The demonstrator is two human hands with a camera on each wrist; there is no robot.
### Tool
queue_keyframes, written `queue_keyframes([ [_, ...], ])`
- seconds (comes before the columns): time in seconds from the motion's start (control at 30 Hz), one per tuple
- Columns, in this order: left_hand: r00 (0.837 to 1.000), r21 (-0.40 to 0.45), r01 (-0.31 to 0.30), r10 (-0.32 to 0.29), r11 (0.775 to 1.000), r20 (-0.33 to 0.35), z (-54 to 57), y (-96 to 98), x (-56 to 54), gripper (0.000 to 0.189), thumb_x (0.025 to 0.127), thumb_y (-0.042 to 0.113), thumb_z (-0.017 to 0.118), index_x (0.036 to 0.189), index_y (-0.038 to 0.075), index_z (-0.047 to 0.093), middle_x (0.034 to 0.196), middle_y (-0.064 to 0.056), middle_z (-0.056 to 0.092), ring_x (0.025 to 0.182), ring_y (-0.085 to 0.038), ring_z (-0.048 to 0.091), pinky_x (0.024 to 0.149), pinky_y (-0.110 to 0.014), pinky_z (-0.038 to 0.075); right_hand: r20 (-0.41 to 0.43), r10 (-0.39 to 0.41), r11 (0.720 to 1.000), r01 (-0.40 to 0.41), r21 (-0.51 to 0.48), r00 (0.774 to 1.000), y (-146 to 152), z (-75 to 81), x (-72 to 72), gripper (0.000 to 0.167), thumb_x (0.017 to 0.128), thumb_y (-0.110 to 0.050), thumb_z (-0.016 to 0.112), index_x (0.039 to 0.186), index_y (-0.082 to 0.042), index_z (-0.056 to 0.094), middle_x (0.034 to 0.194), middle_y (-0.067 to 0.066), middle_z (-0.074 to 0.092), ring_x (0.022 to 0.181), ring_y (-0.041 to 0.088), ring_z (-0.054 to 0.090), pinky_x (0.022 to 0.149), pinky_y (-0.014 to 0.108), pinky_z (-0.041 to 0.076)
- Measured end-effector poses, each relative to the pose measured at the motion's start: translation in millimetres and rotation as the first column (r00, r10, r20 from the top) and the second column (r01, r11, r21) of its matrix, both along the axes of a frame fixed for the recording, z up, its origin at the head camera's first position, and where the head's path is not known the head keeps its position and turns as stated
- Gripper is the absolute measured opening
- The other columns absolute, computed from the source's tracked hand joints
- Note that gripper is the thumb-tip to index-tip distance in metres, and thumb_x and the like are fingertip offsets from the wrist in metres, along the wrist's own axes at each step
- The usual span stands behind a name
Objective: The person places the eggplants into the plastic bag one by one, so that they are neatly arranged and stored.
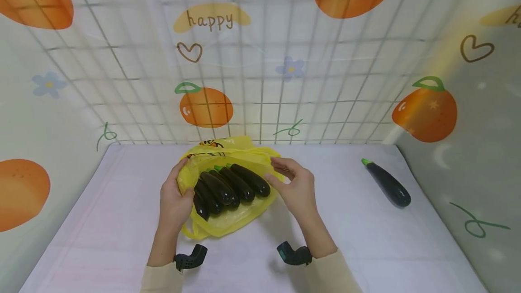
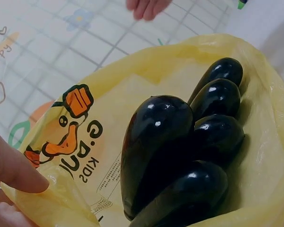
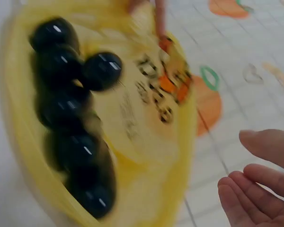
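A yellow plastic bag (image 1: 234, 229) lies with its mouth spread wide, several dark glossy eggplants (image 1: 249, 180) side by side inside it. My left hand (image 1: 174, 202) grips the bag's left edge, the thumb (image 2: 23, 176) pressing the plastic in the left wrist view. At the bag's right side is my right hand (image 1: 300, 190), fingers loosely bent and holding nothing. The right wrist view shows those fingers (image 3: 246, 203) apart from the bag. The green stem ends of the bagged eggplants point toward the back in the head view.
One more eggplant (image 1: 386, 183) with a green stem lies on the white table (image 1: 333, 238) at the far right. A wire grid (image 1: 260, 67) behind a printed sheet rises at the table's back edge, and printed sheets also line both sides.
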State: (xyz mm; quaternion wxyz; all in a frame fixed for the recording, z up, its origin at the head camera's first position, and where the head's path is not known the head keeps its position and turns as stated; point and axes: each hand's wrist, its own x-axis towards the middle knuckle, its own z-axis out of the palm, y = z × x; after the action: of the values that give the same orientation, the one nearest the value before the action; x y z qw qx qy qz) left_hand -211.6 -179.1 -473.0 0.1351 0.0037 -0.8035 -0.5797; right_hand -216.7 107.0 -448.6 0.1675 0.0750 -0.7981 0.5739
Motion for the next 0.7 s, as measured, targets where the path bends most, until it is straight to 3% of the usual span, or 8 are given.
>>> queue_keyframes([
  [0.3,1.0,-0.013,-0.007,0.007,1.0,0.011,2.0,0.1,0.9,0.076,0.088,-0.017,0.05,0.159,0.009,0.043,0.165,-0.008,0.04,0.149,-0.028,0.039,0.122,-0.048,0.035,0.015,-0.167,0.984,0.168,-0.067,0.986,52,11.0,-5.3,0.039,0.089,-0.005,0.083,0.126,-0.001,0.073,0.126,0.013,0.073,0.116,0.027,0.07,0.101,0.034,0.055],
  [0.6,1.0,-0.017,-0.015,0.016,1.0,0.016,2.1,1.0,1.2,0.076,0.088,-0.018,0.051,0.159,0.009,0.043,0.165,-0.008,0.04,0.149,-0.027,0.039,0.121,-0.047,0.035,0.028,-0.307,0.943,0.308,-0.126,0.951,88,14.2,-3.9,0.037,0.09,-0.005,0.082,0.126,0.0,0.074,0.124,0.016,0.074,0.105,0.007,0.07,0.091,0.017,0.055],
  [0.7,1.0,-0.018,-0.013,0.013,1.0,0.017,2.3,1.0,1.1,0.076,0.088,-0.018,0.05,0.159,0.009,0.043,0.165,-0.008,0.04,0.15,-0.027,0.038,0.121,-0.047,0.035,0.043,-0.347,0.925,0.35,-0.146,0.937,98,14.7,-2.4,0.038,0.09,-0.006,0.082,0.126,-0.001,0.074,0.124,0.017,0.073,0.104,0.007,0.07,0.09,0.016,0.055],
])
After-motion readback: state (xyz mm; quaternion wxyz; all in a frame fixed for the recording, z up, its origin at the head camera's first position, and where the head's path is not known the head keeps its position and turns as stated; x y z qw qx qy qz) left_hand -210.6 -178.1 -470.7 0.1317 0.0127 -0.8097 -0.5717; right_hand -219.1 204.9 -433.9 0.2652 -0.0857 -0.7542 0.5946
